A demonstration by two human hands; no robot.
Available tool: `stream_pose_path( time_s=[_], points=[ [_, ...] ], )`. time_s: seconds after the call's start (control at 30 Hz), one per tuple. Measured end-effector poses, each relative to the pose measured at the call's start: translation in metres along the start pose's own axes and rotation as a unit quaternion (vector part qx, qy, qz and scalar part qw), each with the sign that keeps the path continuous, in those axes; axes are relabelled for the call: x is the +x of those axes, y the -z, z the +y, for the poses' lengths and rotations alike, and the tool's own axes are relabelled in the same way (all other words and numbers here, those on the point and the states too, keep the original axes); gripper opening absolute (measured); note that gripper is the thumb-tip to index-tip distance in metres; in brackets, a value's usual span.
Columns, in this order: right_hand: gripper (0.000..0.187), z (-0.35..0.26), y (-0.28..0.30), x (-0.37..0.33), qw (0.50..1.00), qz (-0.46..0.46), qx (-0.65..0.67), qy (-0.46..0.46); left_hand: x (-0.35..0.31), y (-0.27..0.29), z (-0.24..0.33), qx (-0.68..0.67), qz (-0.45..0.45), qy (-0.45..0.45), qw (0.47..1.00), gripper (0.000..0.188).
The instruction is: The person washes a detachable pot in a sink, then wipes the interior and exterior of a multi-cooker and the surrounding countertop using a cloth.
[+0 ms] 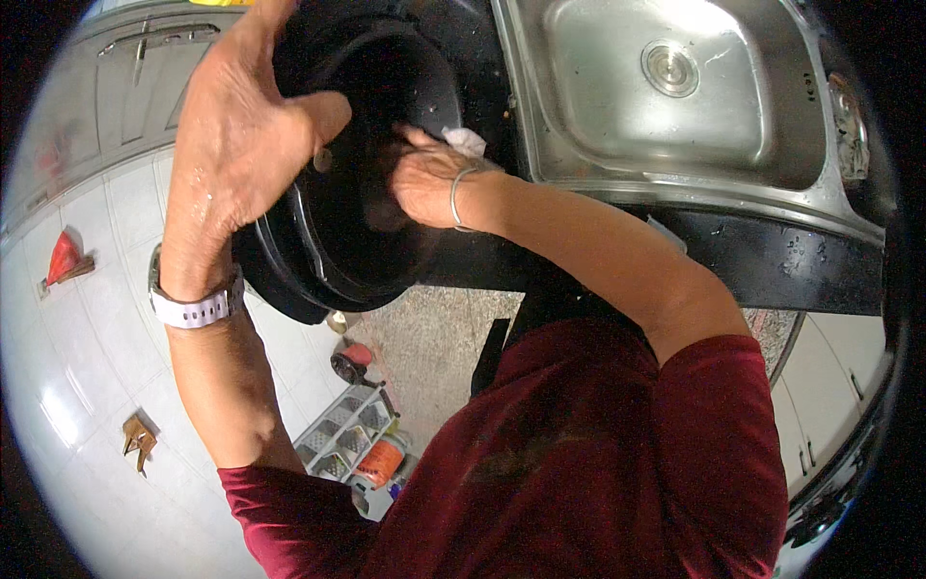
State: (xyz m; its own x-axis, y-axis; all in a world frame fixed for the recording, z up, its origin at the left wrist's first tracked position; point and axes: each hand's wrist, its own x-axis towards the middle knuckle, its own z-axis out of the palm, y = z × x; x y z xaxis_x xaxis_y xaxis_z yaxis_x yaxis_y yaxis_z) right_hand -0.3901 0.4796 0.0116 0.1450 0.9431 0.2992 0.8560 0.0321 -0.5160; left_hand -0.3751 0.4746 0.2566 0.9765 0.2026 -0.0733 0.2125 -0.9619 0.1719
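In the head view, a round black pot (357,261) sits left of the steel sink (617,135). The left hand (236,135) is at its rim, thumb spread, other fingers hidden, grip unclear. Inside, the right hand (429,183) is blurred against a white wad (465,142); I can't tell whether it pinches it.

deep-maroon fabric shirt (579,405) is worn, its front marked by a dull dark patch (521,458) | short maroon sleeves (721,410) are cut to end near the elbows | left wrist (198,265) is circled by a pale-lilac slotted watch strap (198,312) | right wrist (480,201) is ringed by a thin silver-coloured metal bangle (454,198)
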Motion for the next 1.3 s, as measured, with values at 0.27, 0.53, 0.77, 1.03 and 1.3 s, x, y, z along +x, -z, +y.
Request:
stream_pose_path(
  time_s=[0.27, 0.53, 0.77, 1.03, 1.3],
  points=[
    [0.013, 0.017, 0.028, 0.012, 0.976, 0.167, 0.023, -0.135, -0.007, -0.004, -0.008, -0.056, 0.031, -0.012, 0.998, 0.077],
    [0.011, 0.022, -0.025, -0.023, 0.970, 0.091, 0.209, 0.085, -0.007, -0.002, -0.013, -0.128, -0.004, -0.010, 0.992, 0.072],
    [0.020, 0.064, 0.172, -0.092, 0.976, -0.005, 0.030, -0.218, 0.009, 0.002, -0.045, -0.151, 0.013, -0.010, 0.988, 0.070],
    [0.019, 0.087, 0.139, -0.091, 0.946, 0.076, 0.088, -0.302, 0.016, 0.009, -0.045, -0.269, -0.057, 0.009, 0.961, 0.066],
    [0.018, -0.020, 0.056, 0.002, 0.810, 0.291, 0.397, -0.320, 0.020, -0.007, -0.077, -0.134, -0.046, -0.034, 0.989, 0.075]
  ],
)
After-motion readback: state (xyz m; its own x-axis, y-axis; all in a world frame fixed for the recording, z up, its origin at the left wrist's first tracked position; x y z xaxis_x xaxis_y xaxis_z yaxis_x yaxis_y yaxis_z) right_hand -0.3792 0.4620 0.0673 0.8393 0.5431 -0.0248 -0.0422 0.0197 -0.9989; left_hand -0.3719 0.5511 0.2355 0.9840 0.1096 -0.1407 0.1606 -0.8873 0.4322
